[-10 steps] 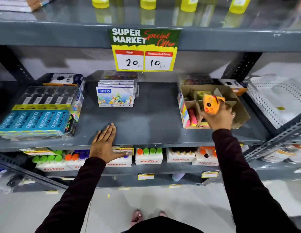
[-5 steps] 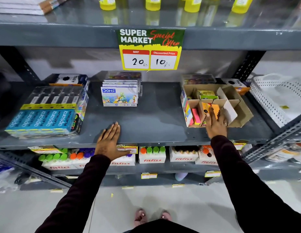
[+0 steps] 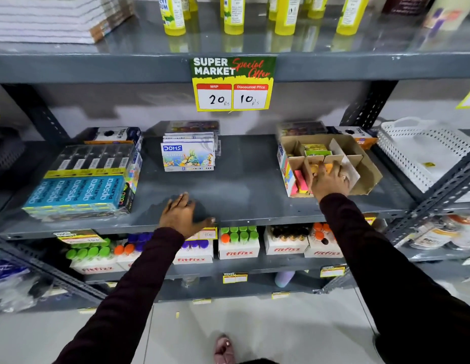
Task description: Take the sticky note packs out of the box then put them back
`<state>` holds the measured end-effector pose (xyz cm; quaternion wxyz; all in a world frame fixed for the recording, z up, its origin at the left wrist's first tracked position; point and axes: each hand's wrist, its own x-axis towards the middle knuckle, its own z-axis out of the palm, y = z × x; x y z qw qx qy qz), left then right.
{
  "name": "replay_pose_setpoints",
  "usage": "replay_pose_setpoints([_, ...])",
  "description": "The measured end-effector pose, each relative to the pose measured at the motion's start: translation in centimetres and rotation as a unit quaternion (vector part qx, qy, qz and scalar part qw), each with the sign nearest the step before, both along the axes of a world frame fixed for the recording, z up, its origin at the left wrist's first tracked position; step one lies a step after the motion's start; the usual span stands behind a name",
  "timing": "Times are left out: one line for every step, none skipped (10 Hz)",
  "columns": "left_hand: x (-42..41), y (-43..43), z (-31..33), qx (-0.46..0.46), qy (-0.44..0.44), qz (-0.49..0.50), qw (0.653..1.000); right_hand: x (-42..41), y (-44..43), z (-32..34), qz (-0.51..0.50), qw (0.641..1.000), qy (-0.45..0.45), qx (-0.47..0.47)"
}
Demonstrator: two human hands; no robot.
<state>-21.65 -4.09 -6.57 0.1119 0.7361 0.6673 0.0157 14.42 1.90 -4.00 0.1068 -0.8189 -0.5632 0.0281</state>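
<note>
An open cardboard box (image 3: 365, 169) with dividers stands on the right of the grey middle shelf (image 3: 241, 190). Inside it are a pink sticky note pack (image 3: 298, 183) at the front left and a green-yellow pack (image 3: 315, 149) at the back. My right hand (image 3: 330, 182) reaches down into the middle compartment, its fingers closed over an orange sticky note pack (image 3: 323, 167) that is mostly hidden under them. My left hand (image 3: 182, 215) lies flat on the shelf's front edge, holding nothing.
DOMS colour boxes (image 3: 188, 156) sit mid-shelf and Apsara pencil packs (image 3: 76, 193) at the left. A white plastic basket (image 3: 425, 153) is right of the box. A price sign (image 3: 232, 84) hangs above; Fitfizz boxes (image 3: 239, 248) fill the lower shelf.
My right hand has carried the orange pack from above the box down into its middle compartment. My left hand has stayed flat on the shelf edge.
</note>
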Motion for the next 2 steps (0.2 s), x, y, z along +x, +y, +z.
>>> replay_pose_setpoints([2.8,-0.1,3.9,0.038,-0.032,0.017,0.999,-3.2,-1.2,2.6,0.039,0.998,-0.027,0.032])
replay_pose_setpoints([7.9,-0.9,10.1,0.098,-0.102,-0.002,0.990,-7.1,-3.3,7.7,0.205,0.978,0.019,-0.016])
